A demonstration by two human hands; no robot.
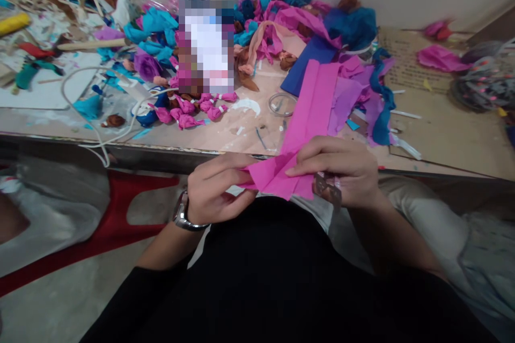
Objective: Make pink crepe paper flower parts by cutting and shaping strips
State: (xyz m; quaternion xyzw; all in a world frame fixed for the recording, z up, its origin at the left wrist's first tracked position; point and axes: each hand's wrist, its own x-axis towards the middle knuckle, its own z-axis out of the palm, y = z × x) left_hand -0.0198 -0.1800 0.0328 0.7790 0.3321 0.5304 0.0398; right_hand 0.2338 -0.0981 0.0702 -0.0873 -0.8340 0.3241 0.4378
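A strip of bright pink crepe paper (311, 104) runs from the tabletop over the front edge and down to my hands. My left hand (219, 187), with a metal watch (184, 214) on its wrist, pinches the left corner of the strip's near end. Thumb and fingers of my right hand (341, 169) close on the same paper, a little to the right. A dark, shiny object (328, 188) sits under my right fingers, its kind unclear. Between my hands the paper end is creased and partly folded.
Pink knotted paper pieces (185, 112), a white cable (96, 144) and a blue sheet (308, 67) lie on the table (241, 142). Crumpled coloured paper (350, 27) is heaped at the back. Cardboard (426, 118) lies right; a red stool (132, 193) stands below left.
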